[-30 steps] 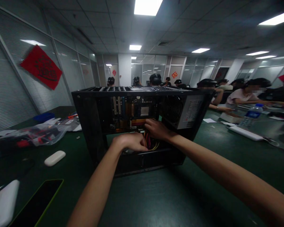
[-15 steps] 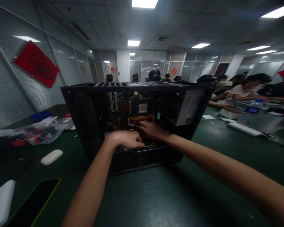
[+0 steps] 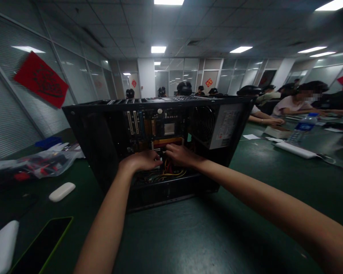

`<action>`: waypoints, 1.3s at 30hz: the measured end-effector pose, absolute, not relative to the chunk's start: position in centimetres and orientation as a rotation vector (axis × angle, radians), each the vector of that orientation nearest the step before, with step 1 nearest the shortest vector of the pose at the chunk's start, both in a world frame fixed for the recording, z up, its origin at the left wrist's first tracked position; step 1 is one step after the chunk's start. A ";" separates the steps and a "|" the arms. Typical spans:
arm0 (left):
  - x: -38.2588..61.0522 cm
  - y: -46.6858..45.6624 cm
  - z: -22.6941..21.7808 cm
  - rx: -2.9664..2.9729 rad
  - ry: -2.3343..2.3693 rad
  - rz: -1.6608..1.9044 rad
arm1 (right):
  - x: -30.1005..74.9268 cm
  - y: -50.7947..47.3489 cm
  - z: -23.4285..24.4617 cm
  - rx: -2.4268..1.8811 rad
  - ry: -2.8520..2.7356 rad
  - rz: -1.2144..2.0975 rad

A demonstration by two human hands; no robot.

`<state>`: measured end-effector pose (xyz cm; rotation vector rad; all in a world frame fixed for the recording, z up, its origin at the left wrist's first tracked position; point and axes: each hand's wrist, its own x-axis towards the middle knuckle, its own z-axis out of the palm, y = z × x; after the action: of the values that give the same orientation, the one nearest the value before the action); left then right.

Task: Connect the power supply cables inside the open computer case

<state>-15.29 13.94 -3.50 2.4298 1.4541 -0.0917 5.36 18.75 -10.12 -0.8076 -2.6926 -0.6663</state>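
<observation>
An open black computer case (image 3: 87, 152) stands in front of me, and both my hands reach into its lower part. My left hand (image 3: 141, 160) is bent at the wrist with its fingers curled by the lower edge of the motherboard (image 3: 169, 129); what its fingertips hold, if anything, is hidden. Close beside it, my right hand (image 3: 181, 155) has its fingers closed just below the yellow and red memory slots (image 3: 167, 143), and its grip is also hidden. Yellow, red and black cables (image 3: 173, 172) lie beneath the hands. At the case's upper right sits the power supply (image 3: 227, 127) with its fan.
Left on the green table are a plastic bag (image 3: 42, 161), a white oval case (image 3: 62, 191), a phone (image 3: 42, 243) and a white device (image 3: 2, 245). A water bottle (image 3: 304, 127) and a white power strip (image 3: 295, 149) lie right. Other people (image 3: 291, 102) sit beyond.
My left hand has moved up and slightly left, off the yellow cables, which now show more. The right hand stays near the memory slots. My view has shifted slightly.
</observation>
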 end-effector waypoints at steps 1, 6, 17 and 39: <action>-15.3 14.0 -3.5 2.421 1.455 -0.082 | 5.4 18.8 -10.2 -0.802 -2.691 -0.669; -15.5 14.2 -3.7 2.408 1.443 -0.125 | 5.2 18.8 -10.3 -0.828 -2.702 -0.677; -14.7 14.2 -4.2 2.461 1.564 -0.039 | 5.1 19.3 -10.9 -0.873 -2.624 -0.658; -10.6 13.5 -6.0 2.463 1.929 0.146 | 5.4 17.8 -9.1 -1.116 -2.620 -0.610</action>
<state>-10.61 13.46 -5.99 2.4625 1.9287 0.1457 5.40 17.82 -9.13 -1.1160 -2.6202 -0.6103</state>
